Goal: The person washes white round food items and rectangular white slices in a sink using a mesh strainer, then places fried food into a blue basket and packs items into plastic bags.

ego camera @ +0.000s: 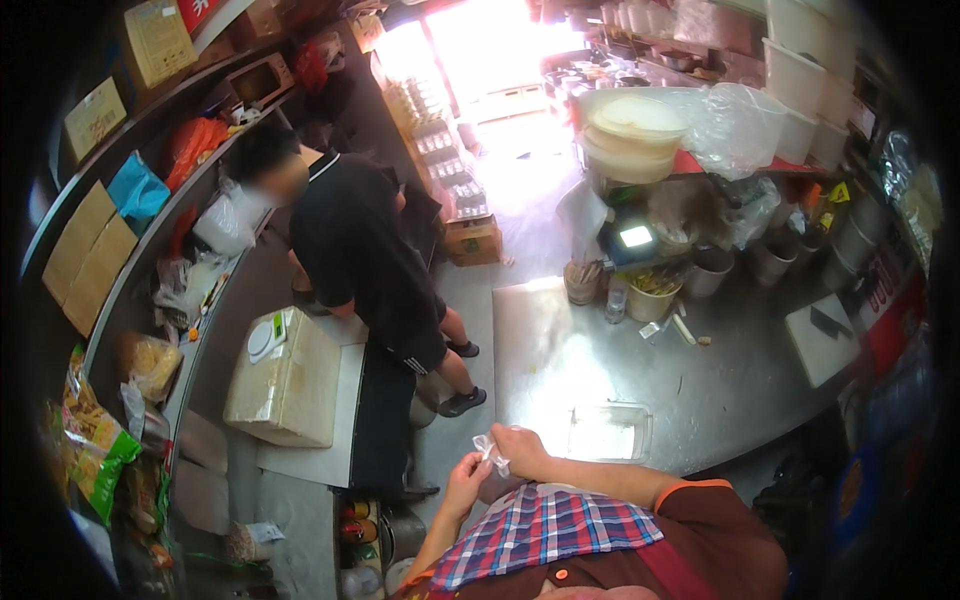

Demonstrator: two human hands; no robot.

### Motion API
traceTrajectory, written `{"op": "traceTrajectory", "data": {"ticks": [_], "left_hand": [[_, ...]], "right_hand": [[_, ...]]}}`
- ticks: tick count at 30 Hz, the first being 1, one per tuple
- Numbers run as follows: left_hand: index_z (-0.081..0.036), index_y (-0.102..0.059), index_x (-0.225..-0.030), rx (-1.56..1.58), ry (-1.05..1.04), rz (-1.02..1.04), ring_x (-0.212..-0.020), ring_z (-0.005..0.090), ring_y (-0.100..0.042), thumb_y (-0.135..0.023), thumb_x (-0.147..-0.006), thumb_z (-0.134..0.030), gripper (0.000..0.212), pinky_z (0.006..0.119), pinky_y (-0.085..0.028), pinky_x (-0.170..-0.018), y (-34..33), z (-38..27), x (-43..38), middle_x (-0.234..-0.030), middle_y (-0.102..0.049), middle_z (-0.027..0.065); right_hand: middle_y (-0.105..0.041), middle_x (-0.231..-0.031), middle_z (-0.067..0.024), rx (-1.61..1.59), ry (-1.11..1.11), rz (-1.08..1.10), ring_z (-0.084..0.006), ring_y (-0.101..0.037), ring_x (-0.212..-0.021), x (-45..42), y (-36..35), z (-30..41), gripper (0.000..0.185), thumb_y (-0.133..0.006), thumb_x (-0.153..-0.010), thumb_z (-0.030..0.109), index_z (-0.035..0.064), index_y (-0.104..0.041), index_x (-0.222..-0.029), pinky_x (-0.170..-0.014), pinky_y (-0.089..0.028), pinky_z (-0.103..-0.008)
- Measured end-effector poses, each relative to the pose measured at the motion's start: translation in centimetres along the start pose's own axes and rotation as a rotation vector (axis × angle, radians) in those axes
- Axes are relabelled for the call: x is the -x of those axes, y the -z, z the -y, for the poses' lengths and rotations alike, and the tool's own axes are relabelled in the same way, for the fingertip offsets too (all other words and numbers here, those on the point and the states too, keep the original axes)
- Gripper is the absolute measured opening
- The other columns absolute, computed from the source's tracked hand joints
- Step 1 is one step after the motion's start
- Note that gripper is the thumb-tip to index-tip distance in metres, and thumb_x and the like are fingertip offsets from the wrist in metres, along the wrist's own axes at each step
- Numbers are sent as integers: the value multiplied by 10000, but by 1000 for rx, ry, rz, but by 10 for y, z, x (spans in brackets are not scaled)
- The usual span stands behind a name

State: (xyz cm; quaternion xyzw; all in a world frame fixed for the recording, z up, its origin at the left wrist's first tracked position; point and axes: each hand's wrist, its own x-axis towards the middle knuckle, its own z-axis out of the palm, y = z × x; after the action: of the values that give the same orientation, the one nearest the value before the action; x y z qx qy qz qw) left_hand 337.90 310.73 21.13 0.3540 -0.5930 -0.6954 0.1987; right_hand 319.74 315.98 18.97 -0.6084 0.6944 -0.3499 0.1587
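Note:
Close in front of the checked apron (pixel 551 532), my left hand (pixel 466 480) pinches one end of a small piece of clear, crumpled plastic film or bag (pixel 493 454). My right hand (pixel 520 452) grips the same plastic from the other side, its fingers curled. Beneath my hands, whatever the plastic may contain cannot be made out. Just right of my right hand, a clear rectangular plastic container (pixel 643 433) rests near the edge of a stainless steel counter (pixel 645 375).
A person in black (pixel 360 225) stands at the left counter, near a foam box (pixel 285 382) topped by a kitchen scale (pixel 266 339). On the steel counter are a cutting board (pixel 814 352) with a knife (pixel 829 321), a white bucket (pixel 652 300) and a plastic bottle (pixel 616 300).

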Motion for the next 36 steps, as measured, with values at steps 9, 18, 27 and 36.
{"op": "traceTrajectory", "data": {"ticks": [9, 18, 27, 36], "left_hand": [[-53, -632, -1060, 5, -25, 106, -909, 77, -544, -607, -1032, -215, 166, 235, -436, -849, -9, 5, 8, -959, -611, -15], [-58, -592, -1290, 263, -154, -263, -1032, 171, -640, -611, -990, -103, 304, 306, -507, -949, 0, -43, -5, -1101, -661, 81], [-69, -668, -1197, -519, -336, -185, -923, 312, -693, -685, -845, -125, 358, 392, -527, -834, -7, 56, -31, -1042, -712, 191], [-16, -682, -1070, -484, -428, -249, -785, 275, -669, -599, -969, -118, 167, 350, -514, -729, 3, 53, -37, -890, -683, 170]], "right_hand": [[-657, -794, -324, -173, -323, -112, -490, -662, -779, -14, 21, -17, 231, -524, -902, 182, -6, -522, -1035, -732, -507, -578], [-658, -905, -208, -215, 33, 57, -419, -646, -834, -16, 35, -9, 172, -592, -870, 189, 46, -598, -965, -761, -532, -471], [-678, -888, -129, -375, 18, 94, -253, -646, -794, -16, 16, -28, 161, -575, -878, 144, 34, -665, -953, -753, -523, -361], [-645, -1112, -46, -856, -111, 271, -153, -600, -990, -17, 73, -5, 299, -583, -813, -55, 48, -673, -1080, -879, -486, -290]]}}
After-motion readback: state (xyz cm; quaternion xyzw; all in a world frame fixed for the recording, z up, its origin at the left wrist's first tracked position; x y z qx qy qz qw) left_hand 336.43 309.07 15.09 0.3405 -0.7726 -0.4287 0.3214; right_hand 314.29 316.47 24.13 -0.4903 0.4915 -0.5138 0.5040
